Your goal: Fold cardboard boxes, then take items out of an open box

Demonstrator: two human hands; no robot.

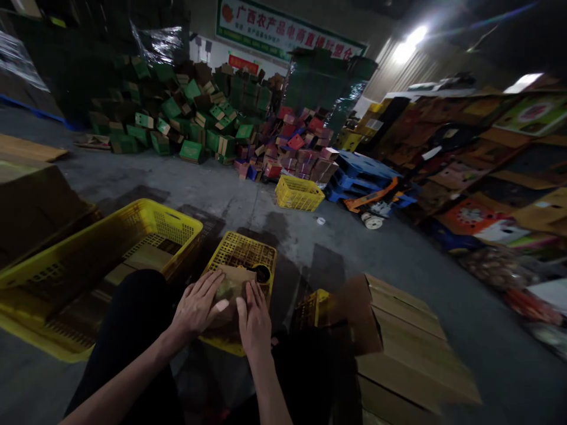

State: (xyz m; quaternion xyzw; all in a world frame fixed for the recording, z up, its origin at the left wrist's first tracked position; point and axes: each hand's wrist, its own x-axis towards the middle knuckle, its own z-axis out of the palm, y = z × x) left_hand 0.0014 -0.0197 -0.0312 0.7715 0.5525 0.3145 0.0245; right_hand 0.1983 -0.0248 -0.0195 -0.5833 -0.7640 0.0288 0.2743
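My left hand [197, 307] and my right hand [254, 321] lie side by side on a brown cardboard piece [230, 283] that rests on an upturned yellow crate [241, 255]. The fingers of both hands are stretched out flat and press down on the cardboard. Something greenish shows under the cardboard between my hands; I cannot make out what it is. A roll of dark tape [262, 274] sits on the crate just beyond my right fingertips. My dark-clothed knees are at the bottom of the view.
A large yellow crate [110, 248] holding flat cardboard stands to the left. Stacked flat cartons [398, 336] lie to the right. Farther off are another yellow crate [299, 193], blue pallets [363, 174], heaps of green and red boxes [199, 112], and shelves of cartons on the right.
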